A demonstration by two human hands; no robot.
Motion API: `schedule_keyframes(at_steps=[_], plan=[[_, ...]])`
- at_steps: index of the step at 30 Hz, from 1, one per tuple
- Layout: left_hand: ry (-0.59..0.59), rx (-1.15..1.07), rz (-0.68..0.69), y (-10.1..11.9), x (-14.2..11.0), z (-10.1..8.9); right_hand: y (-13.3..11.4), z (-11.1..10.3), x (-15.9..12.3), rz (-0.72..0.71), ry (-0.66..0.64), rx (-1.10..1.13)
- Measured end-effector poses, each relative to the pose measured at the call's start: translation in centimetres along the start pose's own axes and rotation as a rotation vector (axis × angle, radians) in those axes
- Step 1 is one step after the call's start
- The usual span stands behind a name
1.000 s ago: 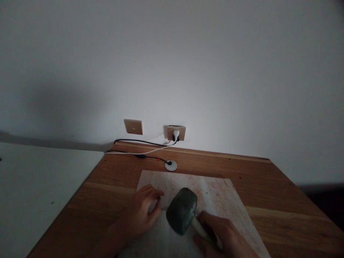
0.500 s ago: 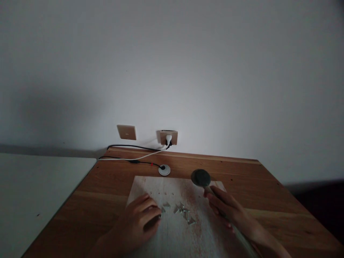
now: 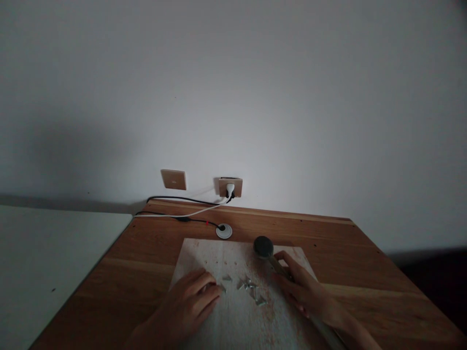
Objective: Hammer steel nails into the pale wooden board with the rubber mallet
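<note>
A pale board (image 3: 237, 321) stained with reddish dust lies on the wooden desk (image 3: 146, 253). Several small broken shards (image 3: 250, 287) lie in its middle. My left hand (image 3: 191, 304) rests on the board with fingers curled, its fingertips touching the leftmost shard. My right hand (image 3: 301, 287) grips the handle of a dark rubber mallet (image 3: 263, 247), whose head sits at the board's far edge, beyond the shards.
A wall socket (image 3: 230, 187) with a white plug and a blank plate (image 3: 173, 179) sit on the wall behind the desk. Black and white cables (image 3: 182, 214) run to a round grommet (image 3: 224, 230). A white surface (image 3: 44, 262) adjoins the desk at left.
A second ago the mallet head was low over the board next to my left hand. It has since swung away to the far edge, and broken shards now show on the board.
</note>
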State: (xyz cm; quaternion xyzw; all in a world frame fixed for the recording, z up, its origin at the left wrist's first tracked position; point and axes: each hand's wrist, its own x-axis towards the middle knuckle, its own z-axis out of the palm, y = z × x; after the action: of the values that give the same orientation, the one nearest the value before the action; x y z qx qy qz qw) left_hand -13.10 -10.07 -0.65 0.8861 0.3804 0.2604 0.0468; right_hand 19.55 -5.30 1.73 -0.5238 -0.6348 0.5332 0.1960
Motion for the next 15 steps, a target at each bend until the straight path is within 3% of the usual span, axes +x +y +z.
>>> schedule_keyframes(at_steps=[7,11,15], plan=[[-0.07,0.174,0.083,0.4,-0.1,-0.7,0.1,-0.5,0.2,-0.042,0.093,-0.117],[-0.064,0.245,0.107,1.0,0.1,-1.1,0.0,-1.1,0.2,-0.132,0.166,-0.213],[-0.051,0.245,0.121,1.3,0.2,-1.2,-0.3,-1.1,0.2,-0.133,0.164,-0.248]])
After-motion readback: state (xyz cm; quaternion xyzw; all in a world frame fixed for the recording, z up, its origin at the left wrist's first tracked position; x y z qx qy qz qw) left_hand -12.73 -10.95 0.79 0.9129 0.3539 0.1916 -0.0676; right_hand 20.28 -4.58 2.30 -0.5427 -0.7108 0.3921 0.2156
